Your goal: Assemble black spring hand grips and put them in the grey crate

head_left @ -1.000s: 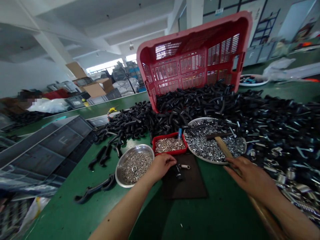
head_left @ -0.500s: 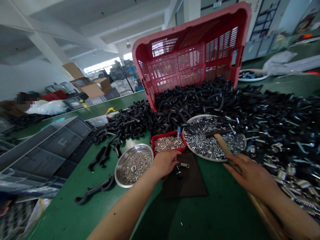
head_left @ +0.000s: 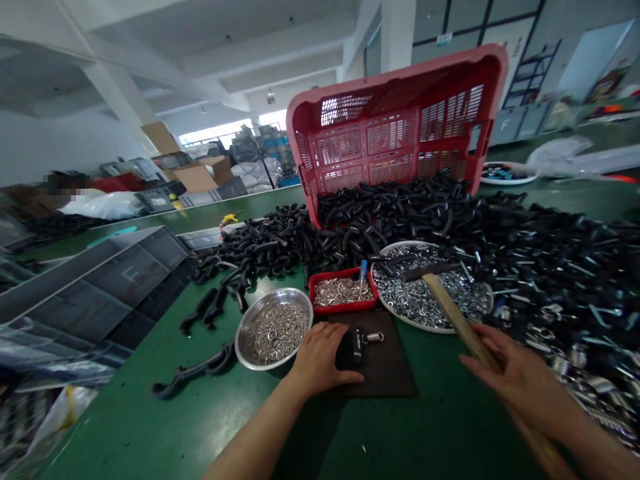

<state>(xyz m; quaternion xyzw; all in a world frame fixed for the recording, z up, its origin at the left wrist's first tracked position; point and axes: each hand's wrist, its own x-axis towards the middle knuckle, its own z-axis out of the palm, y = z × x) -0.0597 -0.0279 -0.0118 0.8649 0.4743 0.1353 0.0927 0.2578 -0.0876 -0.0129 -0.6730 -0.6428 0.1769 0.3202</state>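
My left hand (head_left: 320, 359) curls around the left side of a small black part (head_left: 346, 351) on the dark mat (head_left: 393, 373), thumb on the near side and fingers on the far side. A metal pin shows upright in this part, with a coil spring (head_left: 373, 338) attached at its right. My right hand (head_left: 520, 380) is closed around the wooden handle of a hammer (head_left: 453, 307). The hammer's dark head lies over the round plate of small metal nuts or rings (head_left: 407, 317). Part of the black piece is hidden by my left hand.
A steel bowl of small metal pieces (head_left: 245, 357) and a red tray of pins (head_left: 345, 309) stand beside the mat. Black curved parts (head_left: 270, 247) are heaped behind, spilling from a red basket (head_left: 400, 83). Springs (head_left: 577, 357) lie at right, a grey crate (head_left: 135, 273) at left.
My left hand has come nearer and down from beside the red tray, opening its pinch and curling around the black part. The hammer has shifted slightly left, with my right hand still at its handle.
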